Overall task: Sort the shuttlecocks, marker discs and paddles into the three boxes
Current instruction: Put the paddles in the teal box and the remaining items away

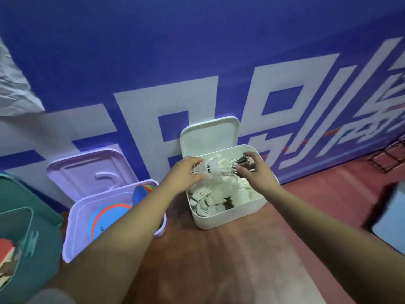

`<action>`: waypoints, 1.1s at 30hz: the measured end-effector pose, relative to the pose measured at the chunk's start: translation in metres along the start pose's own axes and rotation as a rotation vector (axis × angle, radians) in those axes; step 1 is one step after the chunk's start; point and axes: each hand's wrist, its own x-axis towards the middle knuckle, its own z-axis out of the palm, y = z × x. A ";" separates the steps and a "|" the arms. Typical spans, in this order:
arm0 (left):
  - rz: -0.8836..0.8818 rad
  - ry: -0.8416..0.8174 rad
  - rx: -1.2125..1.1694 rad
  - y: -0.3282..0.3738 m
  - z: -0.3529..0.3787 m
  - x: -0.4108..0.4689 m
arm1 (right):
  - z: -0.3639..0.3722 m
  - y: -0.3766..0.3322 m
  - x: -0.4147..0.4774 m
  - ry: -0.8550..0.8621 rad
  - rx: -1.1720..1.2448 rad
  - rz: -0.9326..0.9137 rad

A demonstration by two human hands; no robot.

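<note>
Your left hand (184, 172) is curled around the white end of a row of nested shuttlecocks (219, 166), fingers wrapped over the top and thumb beneath. Your right hand (256, 172) pinches the other, darker end between thumb and fingertips, so the row lies roughly level between your two hands. You hold it just above the open white box (230, 218), over the box's far half. Loose shuttlecocks (208, 200) already lie heaped inside that box, mostly white with a few dark ones among them. The box's lid (210, 137) stands upright behind it, leaning on the blue wall (153, 51) with its large white lettering.

To the left, just beside the white box, sits a pale lavender box (72, 238), partly hidden under your left forearm. It holds flat marker discs (111, 216) in blue and orange, with more coloured ones standing on edge at its far corner. Its lid (92, 170) also leans against the wall. At the far left edge stands a teal box (32, 238) with a red-faced paddle (6, 249) showing inside. All three boxes rest on a reddish floor (219, 260). A blurred pale blue object (392, 216) sits at the right edge.
</note>
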 end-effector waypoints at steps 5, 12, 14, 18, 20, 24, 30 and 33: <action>0.015 0.002 0.237 0.005 0.043 0.065 | -0.010 0.046 0.034 0.000 -0.208 0.091; 0.065 -0.125 0.219 0.005 0.091 0.121 | 0.005 0.086 0.047 0.017 -0.547 0.057; 0.067 -0.275 0.283 -0.001 0.105 0.128 | 0.011 0.096 0.046 -0.019 -0.715 0.045; 0.065 -0.376 0.370 -0.002 0.114 0.129 | 0.019 0.105 0.045 -0.111 -0.811 0.097; 0.117 -0.289 0.367 0.005 0.104 0.126 | 0.020 0.100 0.043 -0.052 -0.797 0.090; 0.121 -0.033 0.142 0.011 0.062 0.101 | 0.015 0.069 0.031 0.120 -0.703 0.035; -0.038 0.161 0.064 -0.022 -0.025 0.008 | 0.040 0.004 0.006 0.020 -0.646 -0.110; -0.132 0.244 0.084 -0.054 -0.065 -0.063 | 0.075 -0.034 -0.022 -0.019 -0.654 -0.223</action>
